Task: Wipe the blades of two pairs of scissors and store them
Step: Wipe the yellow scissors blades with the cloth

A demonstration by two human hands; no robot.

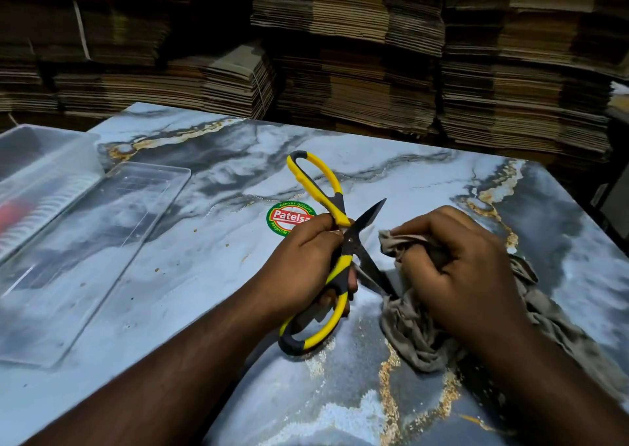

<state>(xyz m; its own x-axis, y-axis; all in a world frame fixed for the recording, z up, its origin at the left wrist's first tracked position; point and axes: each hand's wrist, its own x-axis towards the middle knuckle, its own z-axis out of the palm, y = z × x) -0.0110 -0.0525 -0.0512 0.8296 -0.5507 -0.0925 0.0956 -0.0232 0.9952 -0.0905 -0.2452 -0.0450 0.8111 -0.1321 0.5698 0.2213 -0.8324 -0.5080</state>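
Yellow-and-grey-handled steel scissors (340, 241) stand spread wide above the marble-patterned table (211, 241), gripped near the pivot by the left hand (306, 261). The right hand (456, 268) bunches a grey cloth (408, 336), apparently over the lower blade. A clear plastic lid (85, 258) lies left.

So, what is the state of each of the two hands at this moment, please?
Left hand: closed, gripping the yellow scissors near the pivot, blades spread open.
Right hand: closed, holding the grey cloth at the lower blade.
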